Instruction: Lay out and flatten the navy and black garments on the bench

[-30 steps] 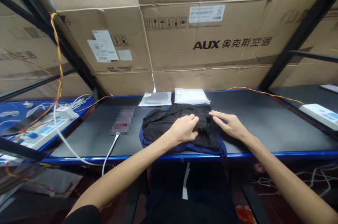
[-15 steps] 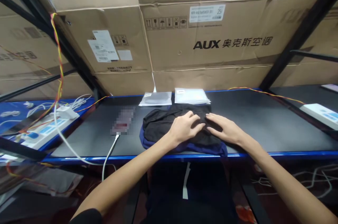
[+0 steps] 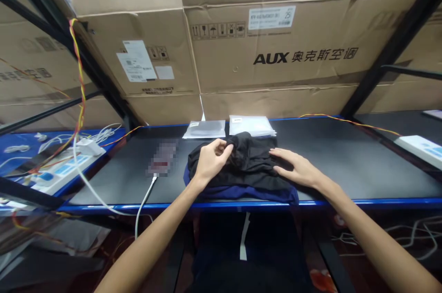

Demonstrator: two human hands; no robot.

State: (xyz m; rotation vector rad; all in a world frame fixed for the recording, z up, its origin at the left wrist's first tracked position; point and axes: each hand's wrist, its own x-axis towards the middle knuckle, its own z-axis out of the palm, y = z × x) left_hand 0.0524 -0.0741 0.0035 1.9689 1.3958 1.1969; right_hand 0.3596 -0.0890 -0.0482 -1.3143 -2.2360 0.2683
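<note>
Black cloth (image 3: 257,164) just below frame centre, laid over navy cloth (image 3: 241,192); left of centre, seemingly pinched into a raised fold by the curled left hand (image 3: 209,161); right of centre, edged by the open right hand (image 3: 295,167). Apparently layered already, yet rumpled, not flat.

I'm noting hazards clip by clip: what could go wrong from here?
The left hand grips a bunched part of the black cloth, so creases may set in. The navy cloth beneath reaches the table's blue front edge and could slip over. The white cable hangs off that edge near the left forearm, which might snag it and drag the pixelated item along.
</note>
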